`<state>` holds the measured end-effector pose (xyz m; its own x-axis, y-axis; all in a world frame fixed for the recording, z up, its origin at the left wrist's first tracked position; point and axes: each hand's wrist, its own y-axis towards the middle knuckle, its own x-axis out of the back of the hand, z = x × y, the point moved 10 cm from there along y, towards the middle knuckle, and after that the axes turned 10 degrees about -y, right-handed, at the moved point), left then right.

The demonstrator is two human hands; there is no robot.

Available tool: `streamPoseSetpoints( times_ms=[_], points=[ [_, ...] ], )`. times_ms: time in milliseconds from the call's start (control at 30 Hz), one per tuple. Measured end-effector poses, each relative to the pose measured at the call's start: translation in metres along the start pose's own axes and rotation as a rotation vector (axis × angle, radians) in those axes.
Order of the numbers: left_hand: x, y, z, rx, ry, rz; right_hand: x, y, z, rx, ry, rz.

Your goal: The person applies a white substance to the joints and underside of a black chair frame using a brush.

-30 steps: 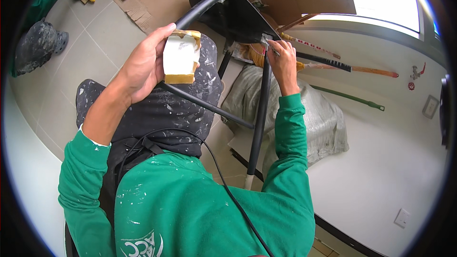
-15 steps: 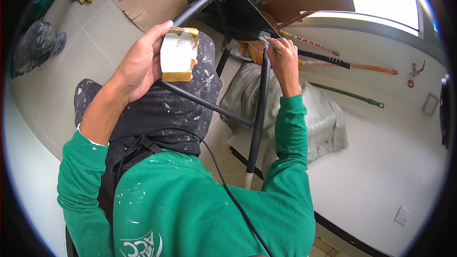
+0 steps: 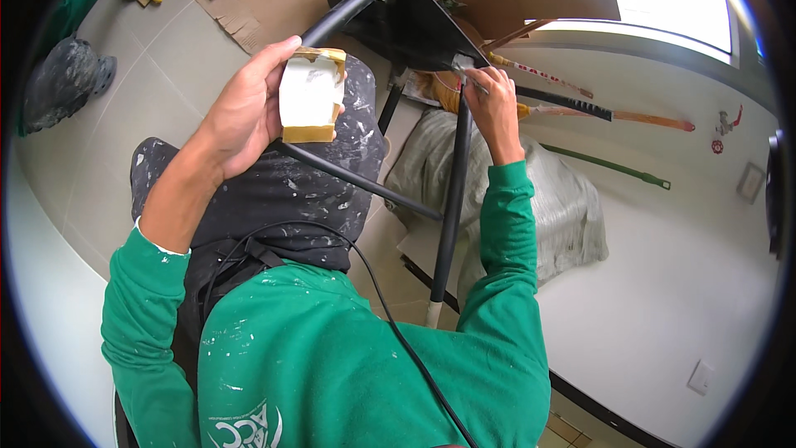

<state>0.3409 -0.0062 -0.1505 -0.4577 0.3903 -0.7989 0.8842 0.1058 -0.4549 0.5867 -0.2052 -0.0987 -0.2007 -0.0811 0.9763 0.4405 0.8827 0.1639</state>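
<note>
Left hand [image 3: 246, 120]: closed round a tan-rimmed open box [image 3: 308, 133] of white material [image 3: 312, 93]. Right hand [image 3: 495, 108]: bunched at the grey-smeared joint [image 3: 461, 64] of black tubular leg [image 3: 452, 199] and black curved panel [image 3: 406, 25]; contents indistinct. Apparent step: working the joint; next calls for light pressure.

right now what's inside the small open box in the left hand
White material, maybe paste, shows inside the box; whatever lies beneath it is covered and cannot be seen.

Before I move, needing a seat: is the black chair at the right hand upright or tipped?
Tipped: the chair shows its underside, with its legs angling toward the person.
</note>
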Motion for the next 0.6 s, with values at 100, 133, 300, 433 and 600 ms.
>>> streamPoseSetpoints(
  times_ms=[100, 133, 300, 433, 600],
  points=[
    [0.001, 0.000, 0.000, -0.005, 0.001, -0.006, 0.004, 0.002, 0.007, 0.000, 0.019, 0.039],
    [0.002, -0.001, 0.000, -0.002, -0.002, 0.000, 0.007, 0.003, 0.008, -0.006, 0.024, 0.046],
    [0.000, 0.000, 0.001, 0.002, 0.002, 0.020, 0.007, 0.011, -0.001, -0.008, -0.002, -0.048],
    [0.000, 0.000, 0.001, 0.009, 0.005, -0.009, 0.002, 0.000, 0.000, 0.009, -0.023, 0.021],
    [0.001, -0.001, 0.000, 0.002, 0.012, -0.002, 0.021, 0.004, 0.006, 0.003, -0.008, -0.007]
  ],
)
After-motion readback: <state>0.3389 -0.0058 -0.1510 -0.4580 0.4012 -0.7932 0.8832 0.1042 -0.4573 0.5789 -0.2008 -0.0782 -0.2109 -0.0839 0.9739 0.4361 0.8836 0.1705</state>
